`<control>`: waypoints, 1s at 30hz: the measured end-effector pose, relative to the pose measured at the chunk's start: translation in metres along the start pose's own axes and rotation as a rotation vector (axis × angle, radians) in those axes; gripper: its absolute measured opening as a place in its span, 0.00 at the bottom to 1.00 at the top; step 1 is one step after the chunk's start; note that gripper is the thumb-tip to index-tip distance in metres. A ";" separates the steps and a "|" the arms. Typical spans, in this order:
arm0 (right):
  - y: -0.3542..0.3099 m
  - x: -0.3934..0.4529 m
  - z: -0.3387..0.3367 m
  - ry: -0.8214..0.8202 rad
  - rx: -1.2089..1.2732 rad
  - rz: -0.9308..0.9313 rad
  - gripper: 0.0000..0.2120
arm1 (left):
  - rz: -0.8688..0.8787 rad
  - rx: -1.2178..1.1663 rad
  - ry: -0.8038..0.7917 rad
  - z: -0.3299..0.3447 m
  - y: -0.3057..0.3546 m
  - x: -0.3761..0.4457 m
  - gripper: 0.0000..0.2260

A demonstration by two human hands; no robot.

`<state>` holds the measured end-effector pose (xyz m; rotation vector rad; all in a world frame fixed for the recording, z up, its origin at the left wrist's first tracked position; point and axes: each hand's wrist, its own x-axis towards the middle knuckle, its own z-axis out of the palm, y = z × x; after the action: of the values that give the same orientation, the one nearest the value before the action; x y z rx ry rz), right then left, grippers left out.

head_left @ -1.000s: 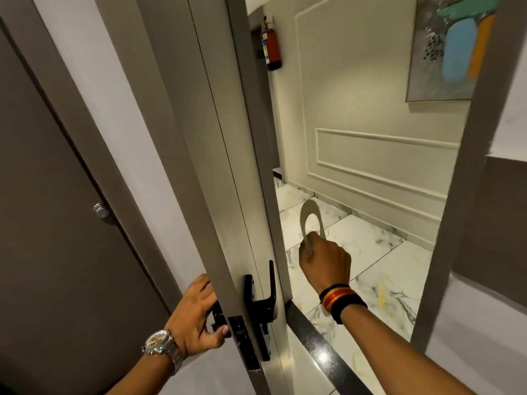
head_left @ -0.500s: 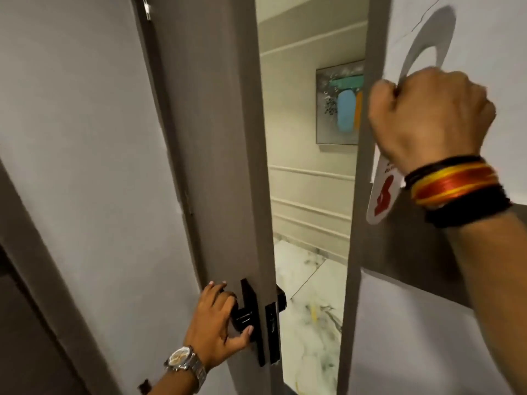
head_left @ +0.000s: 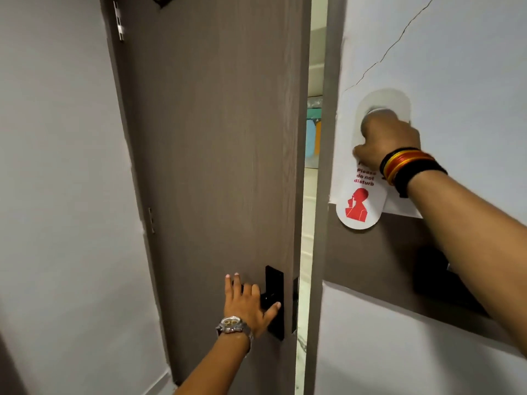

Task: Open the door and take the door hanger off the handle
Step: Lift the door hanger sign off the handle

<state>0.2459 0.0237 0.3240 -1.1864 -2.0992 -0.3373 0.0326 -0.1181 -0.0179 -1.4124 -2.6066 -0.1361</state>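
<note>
wall (head_left: 456, 52); door hanger (head_left: 360, 206) upright, loop up

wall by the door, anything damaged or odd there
Yes. A thin crack runs diagonally down the white wall right of the door frame, ending just above the door hanger the right hand holds against it.

Door (head_left: 216, 155) left, door hanger (head_left: 361, 195) right, narrow gap between.

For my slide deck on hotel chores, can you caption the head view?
Left hand on the black handle of a nearly shut door; right hand holds the door hanger.
</note>
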 end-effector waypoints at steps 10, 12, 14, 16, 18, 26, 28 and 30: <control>0.033 0.004 0.020 0.191 -0.001 -0.233 0.22 | -0.093 0.102 -0.031 0.003 0.048 0.046 0.40; 0.033 0.006 0.023 0.204 -0.008 -0.236 0.23 | -0.099 0.115 -0.028 0.004 0.052 0.051 0.40; 0.035 0.010 0.027 0.215 -0.001 -0.237 0.23 | -0.105 0.126 -0.032 0.004 0.057 0.057 0.40; 0.035 0.010 0.027 0.218 -0.002 -0.241 0.23 | -0.113 0.142 -0.040 0.004 0.058 0.059 0.39; 0.035 0.011 0.028 0.216 -0.004 -0.249 0.23 | -0.122 0.141 -0.048 0.004 0.060 0.062 0.39; 0.046 0.018 0.029 0.215 0.015 -0.275 0.22 | -0.134 0.143 -0.039 0.009 0.076 0.080 0.40; 0.046 0.019 0.029 0.205 0.015 -0.274 0.22 | -0.129 0.147 -0.044 0.008 0.078 0.081 0.39; 0.047 0.020 0.029 0.202 0.010 -0.274 0.22 | -0.133 0.147 -0.049 0.006 0.080 0.082 0.39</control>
<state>0.2653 0.0777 0.3119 -0.8208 -2.0812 -0.5474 0.0553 -0.0057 -0.0076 -1.2096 -2.6874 0.0722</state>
